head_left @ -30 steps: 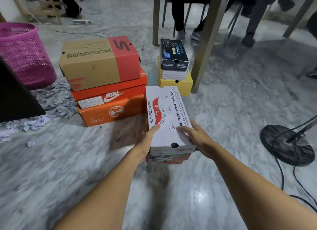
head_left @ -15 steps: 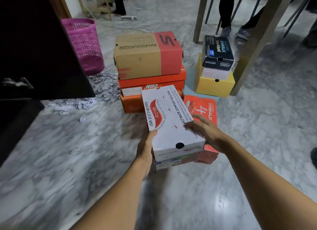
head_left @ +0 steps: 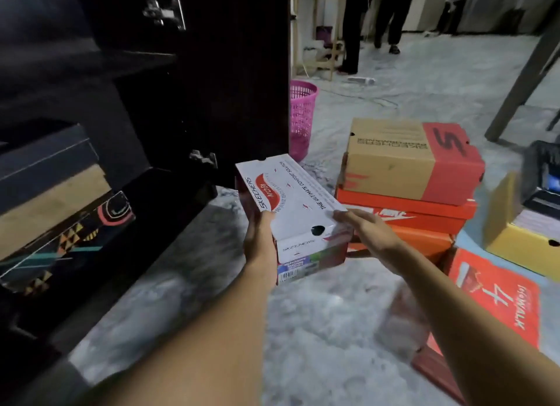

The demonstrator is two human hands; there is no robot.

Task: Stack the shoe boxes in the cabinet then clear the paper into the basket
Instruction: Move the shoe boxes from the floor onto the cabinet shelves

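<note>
Both hands hold a white shoe box clear of the marble floor. The left hand grips its left side with the thumb on the lid, and the right hand clasps the right edge. To the right, a red box lies flat on the floor. At left, an open dark cabinet already holds a patterned black box under a dark-lidded tan box. The held box hangs just in front of the cabinet door. Behind it, a tan-and-red box tops a stack of orange boxes, with a yellow box beside them. A pink basket stands past the door, and people stand at the far end.
</note>
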